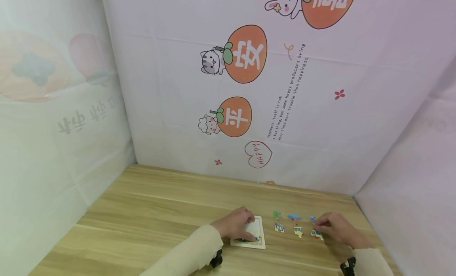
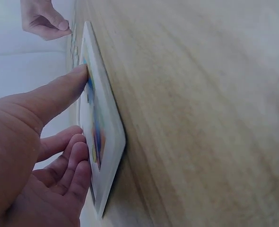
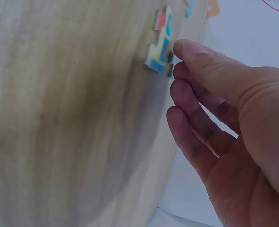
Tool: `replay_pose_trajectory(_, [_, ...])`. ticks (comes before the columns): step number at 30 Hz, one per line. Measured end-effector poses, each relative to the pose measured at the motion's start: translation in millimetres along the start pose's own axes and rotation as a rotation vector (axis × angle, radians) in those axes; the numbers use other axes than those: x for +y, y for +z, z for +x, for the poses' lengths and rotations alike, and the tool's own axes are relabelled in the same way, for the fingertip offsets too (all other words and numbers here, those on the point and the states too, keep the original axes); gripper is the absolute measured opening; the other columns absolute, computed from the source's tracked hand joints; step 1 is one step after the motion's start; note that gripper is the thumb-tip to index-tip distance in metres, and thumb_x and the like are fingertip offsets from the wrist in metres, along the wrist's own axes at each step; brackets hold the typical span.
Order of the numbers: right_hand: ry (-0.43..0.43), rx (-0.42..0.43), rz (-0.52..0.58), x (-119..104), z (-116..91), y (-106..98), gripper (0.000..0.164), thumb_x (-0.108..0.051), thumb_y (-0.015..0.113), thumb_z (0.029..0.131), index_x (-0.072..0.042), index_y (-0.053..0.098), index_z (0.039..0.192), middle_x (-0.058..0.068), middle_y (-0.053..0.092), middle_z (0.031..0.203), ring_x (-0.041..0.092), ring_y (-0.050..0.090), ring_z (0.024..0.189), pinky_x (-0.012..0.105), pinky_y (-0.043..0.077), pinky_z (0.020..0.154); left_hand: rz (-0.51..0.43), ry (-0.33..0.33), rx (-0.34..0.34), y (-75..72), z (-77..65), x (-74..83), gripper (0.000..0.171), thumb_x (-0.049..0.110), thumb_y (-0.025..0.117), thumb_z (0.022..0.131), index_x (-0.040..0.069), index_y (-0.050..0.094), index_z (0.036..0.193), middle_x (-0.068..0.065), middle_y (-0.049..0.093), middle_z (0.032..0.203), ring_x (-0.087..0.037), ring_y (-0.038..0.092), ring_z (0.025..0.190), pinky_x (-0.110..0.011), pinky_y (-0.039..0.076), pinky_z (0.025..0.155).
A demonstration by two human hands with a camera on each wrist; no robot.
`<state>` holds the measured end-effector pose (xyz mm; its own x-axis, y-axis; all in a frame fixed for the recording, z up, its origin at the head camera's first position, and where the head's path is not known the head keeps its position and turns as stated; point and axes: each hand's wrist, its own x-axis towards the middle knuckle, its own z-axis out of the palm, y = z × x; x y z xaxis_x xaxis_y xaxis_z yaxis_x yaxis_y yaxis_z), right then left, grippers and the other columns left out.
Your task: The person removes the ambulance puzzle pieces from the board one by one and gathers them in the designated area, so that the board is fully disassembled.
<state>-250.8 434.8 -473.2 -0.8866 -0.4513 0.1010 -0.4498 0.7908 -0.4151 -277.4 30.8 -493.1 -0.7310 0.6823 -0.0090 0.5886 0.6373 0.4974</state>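
Note:
My left hand lies over a white-framed puzzle board. Its thumb rests on the coloured picture in the board's near part, and in the left wrist view the other fingers are bent at the board's surface. My right hand is low over the right end of two rows of jigsaw pieces, thumb and index fingertips close together. A yellow-and-blue jigsaw piece with a red patch lies beside those fingertips. Part of a blue piece shows behind them; whether it is pinched I cannot tell.
More loose jigsaw pieces lie between the board and my right hand, among them a green one, a blue one and a yellow one. Printed white cloth walls the wooden table at the back and both sides.

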Motion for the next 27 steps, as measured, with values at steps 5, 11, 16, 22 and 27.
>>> replay_pose_trajectory(5, [0.025, -0.024, 0.044, -10, 6, -5, 0.009, -0.014, 0.075, 0.095, -0.008, 0.078, 0.102, 0.001, 0.078, 0.096, 0.000, 0.068, 0.084, 0.021, 0.060, 0.075, -0.005, -0.012, -0.012, -7.3, -4.2, 6.0, 0.057, 0.040, 0.085, 0.090, 0.010, 0.066, 0.134, 0.005, 0.059, 0.118, -0.001, 0.052, 0.101, -0.019, 0.051, 0.096])
replay_pose_trajectory(11, [0.044, -0.055, 0.034, -39, 22, -3, 0.019, -0.015, 0.076, 0.095, -0.003, 0.076, 0.109, 0.004, 0.078, 0.102, 0.003, 0.068, 0.086, 0.022, 0.060, 0.076, -0.024, -0.006, -0.004, -17.5, -9.1, 5.8, 0.055, 0.036, 0.084, 0.091, 0.008, 0.066, 0.135, 0.003, 0.060, 0.118, -0.004, 0.057, 0.106, -0.021, 0.053, 0.098])
replay_pose_trajectory(16, [0.016, -0.080, 0.054, -71, 41, 5, 0.022, -0.015, 0.079, 0.094, -0.001, 0.076, 0.111, 0.008, 0.078, 0.104, 0.011, 0.070, 0.089, 0.023, 0.060, 0.076, 0.003, 0.016, 0.009, -25.9, -15.2, -0.4, 0.056, 0.035, 0.083, 0.091, 0.008, 0.065, 0.137, 0.003, 0.061, 0.121, -0.005, 0.058, 0.109, -0.022, 0.053, 0.099])
replay_pose_trajectory(22, [-0.061, -0.104, 0.028, -106, 64, 23, 0.017, -0.016, 0.081, 0.092, -0.006, 0.077, 0.105, 0.003, 0.078, 0.102, 0.009, 0.070, 0.088, 0.027, 0.061, 0.077, 0.038, 0.017, -0.011, -31.4, -27.0, -8.7, 0.058, 0.036, 0.084, 0.090, 0.009, 0.065, 0.138, 0.004, 0.060, 0.121, -0.005, 0.056, 0.108, -0.023, 0.053, 0.099])
replay_pose_trajectory(27, [-0.140, -0.135, 0.022, -131, 82, 39, 0.024, -0.016, 0.081, 0.091, -0.003, 0.077, 0.111, 0.006, 0.078, 0.104, 0.015, 0.072, 0.092, 0.033, 0.063, 0.082, 0.079, 0.012, -0.024, -33.4, -36.4, -11.3, 0.060, 0.041, 0.085, 0.089, 0.011, 0.067, 0.136, 0.005, 0.061, 0.121, -0.006, 0.056, 0.108, -0.024, 0.054, 0.099])
